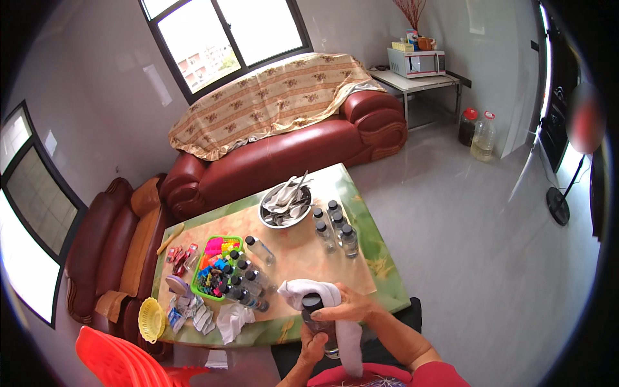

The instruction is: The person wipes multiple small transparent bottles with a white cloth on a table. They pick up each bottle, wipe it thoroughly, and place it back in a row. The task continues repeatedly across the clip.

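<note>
Close to my body, my left hand (313, 346) is wrapped round the lower part of a clear bottle with a black cap (313, 301). My right hand (348, 306) presses a white cloth (298, 289) against the upper side of that bottle, its thumb lying across the bottle just below the cap. One end of the cloth hangs down toward my lap. On the table (387, 271) to the left stand several similar capped bottles (253, 278), beside a green basket (199, 278) of small colourful items. Another group of capped bottles (349, 240) stands at the right.
A metal bowl of spoons (284, 204) sits at the table's far side. Small packets (201, 317), a crumpled white tissue (234, 321) and a yellow basket (152, 320) lie along the near left. Red plastic chairs (113, 361) stand at lower left; a red sofa (284, 145) is behind the table.
</note>
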The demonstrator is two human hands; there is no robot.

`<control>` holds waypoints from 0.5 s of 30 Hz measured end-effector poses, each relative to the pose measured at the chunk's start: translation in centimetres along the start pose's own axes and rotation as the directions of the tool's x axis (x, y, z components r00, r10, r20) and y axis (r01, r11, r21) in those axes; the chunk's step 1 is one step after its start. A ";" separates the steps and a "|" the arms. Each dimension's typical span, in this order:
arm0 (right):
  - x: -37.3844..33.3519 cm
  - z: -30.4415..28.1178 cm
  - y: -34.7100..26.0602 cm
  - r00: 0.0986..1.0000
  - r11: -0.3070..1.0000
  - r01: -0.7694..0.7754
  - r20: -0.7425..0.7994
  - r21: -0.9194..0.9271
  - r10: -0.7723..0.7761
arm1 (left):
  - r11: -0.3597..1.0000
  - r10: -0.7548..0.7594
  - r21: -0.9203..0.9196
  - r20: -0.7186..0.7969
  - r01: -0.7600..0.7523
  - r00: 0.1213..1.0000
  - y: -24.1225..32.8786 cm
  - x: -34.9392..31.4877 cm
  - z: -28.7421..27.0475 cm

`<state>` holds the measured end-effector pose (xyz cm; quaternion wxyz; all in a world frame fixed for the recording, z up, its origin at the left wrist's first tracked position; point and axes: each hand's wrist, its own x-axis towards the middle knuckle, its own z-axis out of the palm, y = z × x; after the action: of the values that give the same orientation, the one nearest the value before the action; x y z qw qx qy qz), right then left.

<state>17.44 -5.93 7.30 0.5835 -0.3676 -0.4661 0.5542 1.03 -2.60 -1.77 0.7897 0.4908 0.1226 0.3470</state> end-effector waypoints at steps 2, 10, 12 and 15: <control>-0.1 1.0 0.9 0.990 0.995 0.093 -0.100 -0.023 -0.095 | 0.997 0.083 0.008 -0.057 -0.083 0.995 0.8 0.3 1.2; -0.8 3.9 4.0 0.783 0.819 0.285 -0.372 -0.498 -0.499 | 0.863 0.392 0.437 -0.265 -0.252 0.881 2.5 2.2 2.5; -1.0 4.2 5.5 0.750 0.848 0.218 -0.473 -0.483 -0.462 | 0.837 0.483 0.414 -0.254 -0.357 0.838 3.5 3.2 3.8; -0.9 4.9 7.4 0.711 0.958 0.126 -0.650 -0.258 -0.269 | 0.750 0.551 0.535 -0.182 -0.388 0.814 3.1 3.1 2.4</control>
<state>10.60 -6.40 1.60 0.7303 -0.5473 -0.3093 0.2673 3.29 -1.33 2.52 0.4980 0.6185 0.2043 0.5726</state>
